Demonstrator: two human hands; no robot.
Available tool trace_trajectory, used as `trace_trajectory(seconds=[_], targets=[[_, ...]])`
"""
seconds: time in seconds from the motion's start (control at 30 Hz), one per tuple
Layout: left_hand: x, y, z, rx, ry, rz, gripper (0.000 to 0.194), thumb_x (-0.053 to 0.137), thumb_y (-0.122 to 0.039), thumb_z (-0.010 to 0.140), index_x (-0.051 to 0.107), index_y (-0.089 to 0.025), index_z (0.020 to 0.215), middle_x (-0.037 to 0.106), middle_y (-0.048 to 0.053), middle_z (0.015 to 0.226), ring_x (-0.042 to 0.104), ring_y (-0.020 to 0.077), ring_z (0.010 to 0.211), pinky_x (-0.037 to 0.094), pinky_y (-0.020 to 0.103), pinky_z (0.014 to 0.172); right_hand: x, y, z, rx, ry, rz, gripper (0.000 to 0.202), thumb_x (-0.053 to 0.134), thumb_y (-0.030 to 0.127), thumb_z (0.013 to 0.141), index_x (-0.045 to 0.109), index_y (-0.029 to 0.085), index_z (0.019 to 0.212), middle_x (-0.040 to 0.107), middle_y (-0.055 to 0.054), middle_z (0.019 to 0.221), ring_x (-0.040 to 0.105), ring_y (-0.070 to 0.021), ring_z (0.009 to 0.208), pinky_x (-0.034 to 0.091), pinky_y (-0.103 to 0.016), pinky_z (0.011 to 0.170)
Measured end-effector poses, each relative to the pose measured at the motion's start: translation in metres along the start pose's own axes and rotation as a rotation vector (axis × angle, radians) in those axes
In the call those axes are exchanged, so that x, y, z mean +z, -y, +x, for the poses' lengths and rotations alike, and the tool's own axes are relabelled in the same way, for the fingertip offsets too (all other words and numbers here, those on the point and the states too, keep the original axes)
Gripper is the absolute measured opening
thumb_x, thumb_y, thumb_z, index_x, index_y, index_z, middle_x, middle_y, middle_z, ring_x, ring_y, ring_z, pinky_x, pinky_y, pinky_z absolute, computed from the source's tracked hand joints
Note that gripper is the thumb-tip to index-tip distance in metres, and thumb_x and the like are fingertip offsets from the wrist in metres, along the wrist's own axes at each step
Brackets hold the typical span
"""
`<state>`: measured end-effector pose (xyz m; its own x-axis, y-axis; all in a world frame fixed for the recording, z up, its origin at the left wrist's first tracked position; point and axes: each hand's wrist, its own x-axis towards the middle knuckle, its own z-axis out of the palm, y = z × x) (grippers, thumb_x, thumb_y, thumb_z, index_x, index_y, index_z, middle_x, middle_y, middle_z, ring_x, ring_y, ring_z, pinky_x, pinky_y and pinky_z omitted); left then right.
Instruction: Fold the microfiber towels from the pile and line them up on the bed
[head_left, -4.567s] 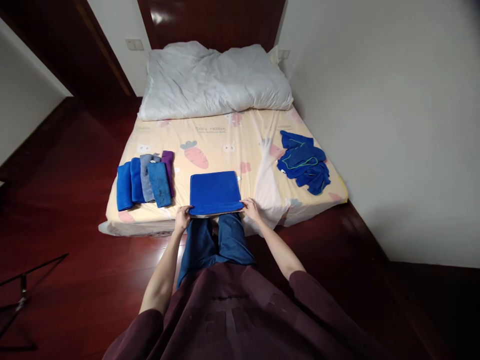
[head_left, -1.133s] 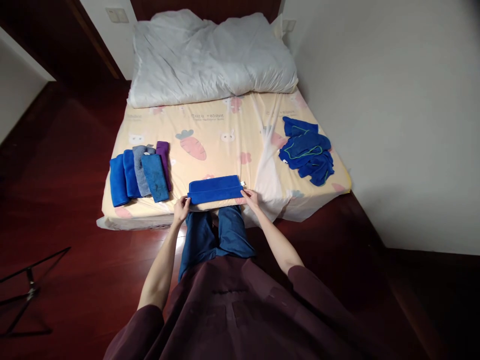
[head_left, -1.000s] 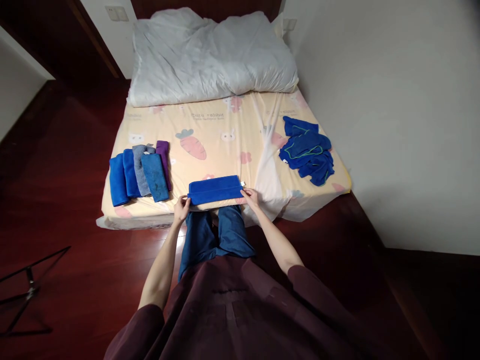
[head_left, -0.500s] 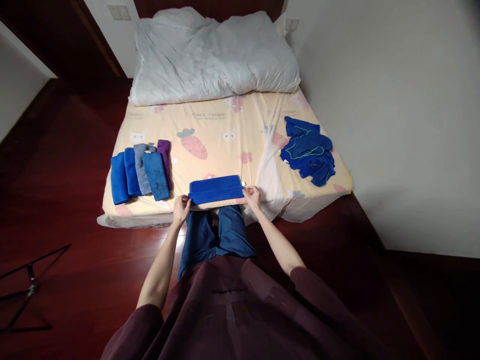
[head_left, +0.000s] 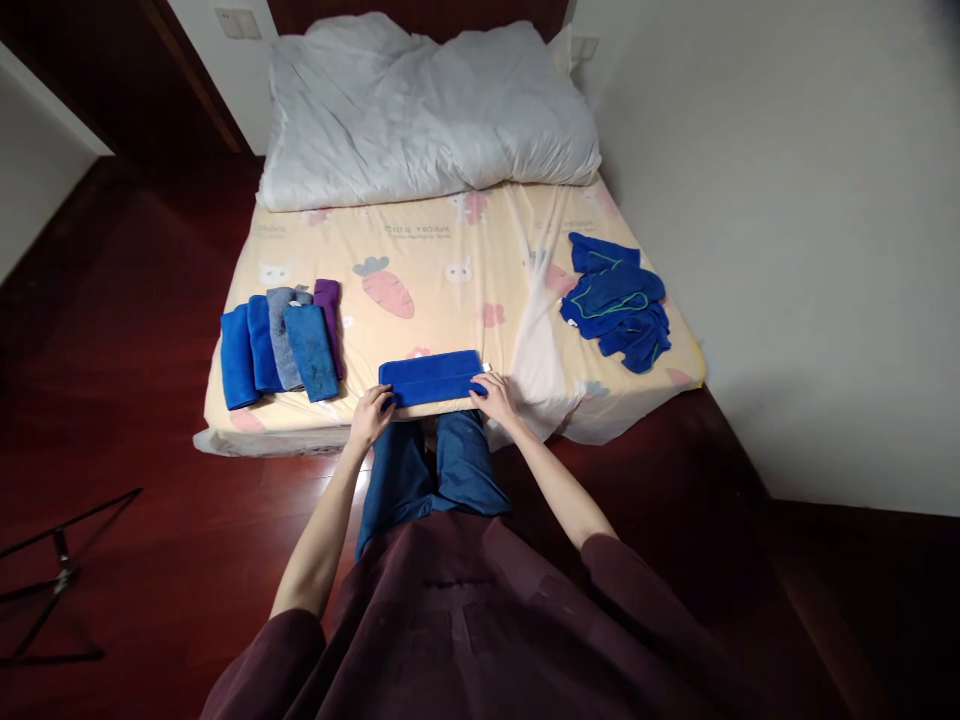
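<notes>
A folded blue towel (head_left: 433, 378) lies as a long flat strip across the front edge of the bed, with a small white tag at its right end. My left hand (head_left: 371, 415) has its fingers curled over the strip's near left corner. At the opposite end, my right hand (head_left: 493, 397) grips the near right corner, fingers on top and thumb toward me. The undersides of both grips are hidden.
To the left lie several folded cloths: blue ones (head_left: 240, 358), a grey one (head_left: 285, 335) and a purple one (head_left: 328, 300). A loose heap of blue cloths (head_left: 619, 300) is at the right. A pale quilt (head_left: 435, 110) covers the bed's head. A black stand (head_left: 61, 578) is on the floor.
Both hands have shifted inward along the towel, from pinching its outer corners to lying over its ends. The near edge now looks folded flatter.
</notes>
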<state>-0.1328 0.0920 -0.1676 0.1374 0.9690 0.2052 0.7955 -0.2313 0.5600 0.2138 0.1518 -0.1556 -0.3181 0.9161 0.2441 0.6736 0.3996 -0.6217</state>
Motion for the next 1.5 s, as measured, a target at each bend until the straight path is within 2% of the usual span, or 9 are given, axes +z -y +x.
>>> trace_trajectory(seconds=[0.2, 0.43, 0.67, 0.83, 1.03, 1.13, 1.3, 1.4, 1.5], targets=[[0.011, 0.009, 0.004, -0.029, 0.072, 0.077, 0.041, 0.061, -0.025, 0.085, 0.064, -0.020, 0.126, 0.057, 0.012, 0.147, 0.048, 0.0316, 0.139, 0.040, 0.050, 0.118, 0.007, -0.012, 0.001, -0.028, 0.117, -0.123, 0.043, 0.066, 0.019, 0.086, 0.068, 0.021, 0.129, 0.067, -0.011, 0.132, 0.057, -0.0295, 0.126, 0.042, -0.046, 0.107], [0.017, 0.006, 0.010, -0.050, 0.107, 0.169, 0.063, 0.050, -0.005, 0.077, 0.059, -0.018, 0.138, 0.055, 0.013, 0.149, 0.045, 0.0306, 0.144, 0.036, 0.049, 0.119, 0.017, -0.018, 0.013, -0.026, 0.183, -0.225, 0.061, 0.059, 0.004, 0.080, 0.062, 0.017, 0.139, 0.060, -0.014, 0.144, 0.050, -0.0324, 0.135, 0.038, -0.049, 0.109], [0.006, 0.001, 0.006, -0.019, 0.130, 0.192, 0.050, 0.041, -0.009, 0.089, 0.061, -0.014, 0.135, 0.059, 0.017, 0.144, 0.051, 0.0308, 0.139, 0.036, 0.048, 0.118, 0.012, -0.019, 0.009, -0.024, 0.174, -0.225, 0.045, 0.053, 0.007, 0.087, 0.069, 0.016, 0.128, 0.066, -0.014, 0.136, 0.054, -0.0321, 0.129, 0.040, -0.049, 0.106], [0.000, 0.009, -0.009, -0.072, 0.121, 0.149, 0.054, 0.048, -0.010, 0.083, 0.061, -0.017, 0.135, 0.065, 0.016, 0.135, 0.058, 0.0307, 0.129, 0.043, 0.046, 0.113, 0.008, -0.022, -0.004, 0.003, 0.116, -0.162, 0.040, 0.060, 0.011, 0.083, 0.071, 0.020, 0.121, 0.072, -0.011, 0.122, 0.057, -0.0306, 0.122, 0.041, -0.048, 0.107], [0.004, 0.022, -0.014, -0.124, 0.104, -0.046, 0.061, 0.046, -0.006, 0.073, 0.061, -0.017, 0.131, 0.065, 0.012, 0.134, 0.059, 0.0270, 0.129, 0.046, 0.041, 0.114, 0.015, -0.039, -0.008, 0.082, 0.094, 0.083, 0.043, 0.056, 0.007, 0.076, 0.072, 0.023, 0.112, 0.073, -0.006, 0.118, 0.062, -0.0246, 0.114, 0.047, -0.042, 0.105], [0.006, 0.026, -0.010, -0.186, 0.065, -0.108, 0.058, 0.047, -0.009, 0.073, 0.063, -0.016, 0.128, 0.067, 0.013, 0.130, 0.060, 0.0283, 0.126, 0.047, 0.044, 0.112, 0.020, -0.047, -0.006, 0.155, 0.068, 0.175, 0.041, 0.055, 0.009, 0.075, 0.071, 0.023, 0.110, 0.073, -0.005, 0.114, 0.063, -0.0230, 0.112, 0.047, -0.040, 0.105], [0.005, 0.027, -0.003, -0.344, 0.005, -0.157, 0.040, 0.051, -0.032, 0.088, 0.063, -0.014, 0.122, 0.070, 0.015, 0.108, 0.064, 0.0313, 0.108, 0.053, 0.047, 0.099, 0.024, -0.054, -0.002, 0.317, 0.062, 0.338, 0.012, 0.059, 0.028, 0.087, 0.066, 0.020, 0.092, 0.067, -0.003, 0.084, 0.063, -0.0188, 0.080, 0.055, -0.031, 0.080], [0.004, 0.023, 0.002, -0.425, -0.032, -0.158, 0.040, 0.051, -0.040, 0.091, 0.063, -0.014, 0.119, 0.070, 0.015, 0.097, 0.062, 0.0323, 0.108, 0.052, 0.047, 0.098, 0.026, -0.055, 0.001, 0.356, 0.047, 0.309, 0.019, 0.058, 0.038, 0.092, 0.062, 0.022, 0.082, 0.060, 0.000, 0.074, 0.059, -0.0175, 0.073, 0.054, -0.029, 0.076], [0.005, 0.020, 0.007, -0.507, -0.047, -0.167, 0.042, 0.050, -0.041, 0.093, 0.062, -0.014, 0.122, 0.071, 0.015, 0.095, 0.063, 0.0323, 0.108, 0.050, 0.047, 0.099, 0.028, -0.054, 0.005, 0.340, 0.033, 0.307, 0.023, 0.053, 0.039, 0.096, 0.066, 0.021, 0.090, 0.067, -0.003, 0.084, 0.064, -0.0188, 0.079, 0.055, -0.031, 0.081]])
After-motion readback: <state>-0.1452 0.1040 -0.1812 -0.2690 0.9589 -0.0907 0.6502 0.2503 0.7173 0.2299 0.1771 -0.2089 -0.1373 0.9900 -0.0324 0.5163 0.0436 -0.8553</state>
